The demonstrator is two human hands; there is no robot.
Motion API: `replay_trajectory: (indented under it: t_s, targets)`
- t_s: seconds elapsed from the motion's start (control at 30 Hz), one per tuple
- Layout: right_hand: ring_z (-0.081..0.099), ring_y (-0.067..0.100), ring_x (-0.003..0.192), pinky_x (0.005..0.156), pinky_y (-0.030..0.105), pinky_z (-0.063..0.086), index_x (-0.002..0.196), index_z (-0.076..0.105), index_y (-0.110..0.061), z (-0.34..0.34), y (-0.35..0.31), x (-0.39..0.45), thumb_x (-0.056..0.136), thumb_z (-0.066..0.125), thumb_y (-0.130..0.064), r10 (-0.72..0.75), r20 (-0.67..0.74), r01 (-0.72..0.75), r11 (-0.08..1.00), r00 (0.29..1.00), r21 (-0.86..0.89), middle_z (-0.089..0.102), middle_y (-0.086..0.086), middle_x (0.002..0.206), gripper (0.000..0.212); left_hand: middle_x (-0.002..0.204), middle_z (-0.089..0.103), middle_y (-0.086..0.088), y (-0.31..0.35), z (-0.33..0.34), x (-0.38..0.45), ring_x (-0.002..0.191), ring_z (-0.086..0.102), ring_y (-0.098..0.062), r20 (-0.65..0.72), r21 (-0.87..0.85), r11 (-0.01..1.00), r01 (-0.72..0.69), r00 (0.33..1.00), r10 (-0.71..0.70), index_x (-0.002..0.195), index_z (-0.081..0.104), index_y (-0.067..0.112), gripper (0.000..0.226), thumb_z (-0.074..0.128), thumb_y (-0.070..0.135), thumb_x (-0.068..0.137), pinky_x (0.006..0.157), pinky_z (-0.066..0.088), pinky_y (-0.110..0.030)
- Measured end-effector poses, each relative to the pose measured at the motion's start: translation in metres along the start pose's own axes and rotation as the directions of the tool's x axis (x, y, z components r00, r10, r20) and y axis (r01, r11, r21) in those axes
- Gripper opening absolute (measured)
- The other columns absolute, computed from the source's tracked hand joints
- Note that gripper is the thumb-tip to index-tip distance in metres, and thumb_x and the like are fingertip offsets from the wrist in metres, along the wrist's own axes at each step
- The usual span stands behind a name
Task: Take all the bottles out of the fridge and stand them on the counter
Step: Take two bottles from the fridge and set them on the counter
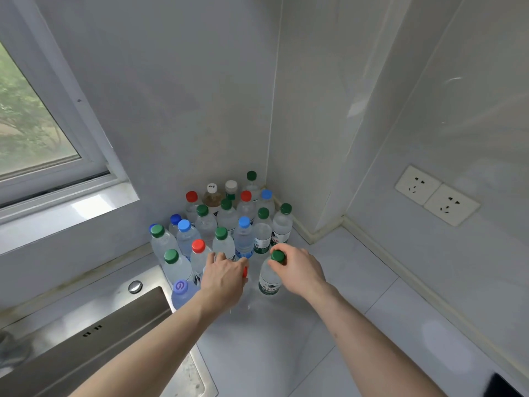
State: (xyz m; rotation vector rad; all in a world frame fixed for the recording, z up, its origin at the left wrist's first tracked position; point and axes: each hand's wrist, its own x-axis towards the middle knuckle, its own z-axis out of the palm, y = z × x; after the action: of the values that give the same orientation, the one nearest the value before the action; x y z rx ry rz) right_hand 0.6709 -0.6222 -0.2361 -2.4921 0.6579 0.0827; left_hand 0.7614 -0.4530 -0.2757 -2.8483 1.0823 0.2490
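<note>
Both hands are wrapped round bottle tops: the right hand [297, 270] grips the green cap of a clear plastic water bottle with a green label [269, 279], upright on the pale tiled counter [357, 296]; the left hand [224, 277] covers a red-capped clear bottle [245, 277] just beside it. Behind them stands a cluster of upright capped bottles [226, 222]. Left of the cluster, a steel sink [94, 333].

On the white counter [357, 282] stood clear plastic bottles, counted by cap: nine green-capped [263, 213], four red-capped [198, 245], five blue-capped [244, 222], one purple-capped [179, 285], two white-capped [231, 185]. Two white wall sockets [436, 195] sat by its right edge.
</note>
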Motion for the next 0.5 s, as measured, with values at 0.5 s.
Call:
replay_trajectory:
  t_s: [0.5]
  targets:
    - [0.065, 0.029, 0.101, 0.074, 0.034, 0.051, 0.126, 0.062, -0.034, 0.019, -0.026, 0.031, 0.101, 0.059, -0.042, -0.038, 0.046, 0.041, 0.997, 0.998, -0.067, 0.072, 0.000, 0.115, 0.026, 0.117, 0.072, -0.005, -0.010, 0.009, 0.015, 0.117, 0.055, -0.030, 0.010, 0.014, 0.998, 0.058, 0.998, -0.058, 0.131, 0.054, 0.025, 0.034, 0.050, 0.046, 0.104, 0.110, 0.031, -0.047]
